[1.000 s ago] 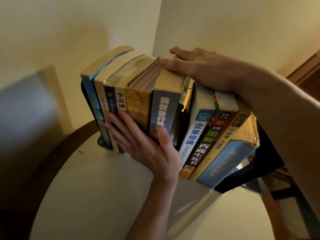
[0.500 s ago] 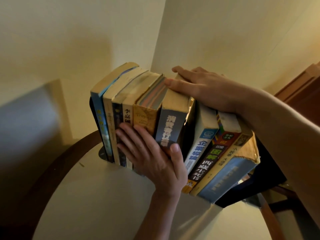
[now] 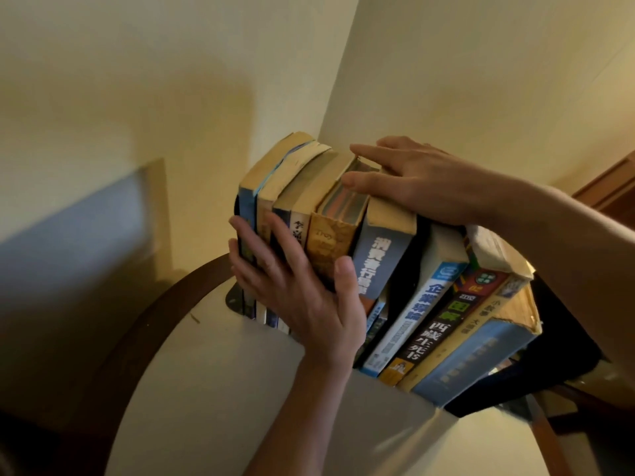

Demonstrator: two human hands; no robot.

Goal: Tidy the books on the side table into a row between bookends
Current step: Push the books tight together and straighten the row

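Note:
A row of several books (image 3: 429,314) stands on the round side table (image 3: 213,379), spines toward me. The left group stands nearly upright against a dark bookend (image 3: 237,298) at the far left; the right group leans to the left. A second dark bookend (image 3: 536,372) sits behind the rightmost blue book. My left hand (image 3: 302,300) presses flat against the spines of the left books, fingers straight. My right hand (image 3: 409,180) lies across the top edges of the middle books, fingers extended.
The table has a dark wooden rim (image 3: 137,331) and stands in a corner of cream walls (image 3: 343,97). A blue-grey panel (image 3: 68,242) is at the left. Wooden furniture (image 3: 611,187) shows at the right edge.
My left hand has slid up and leftward over the spines. My right hand's fingers have reached further left over the book tops. The camera has tilted, so the books sit lower in view.

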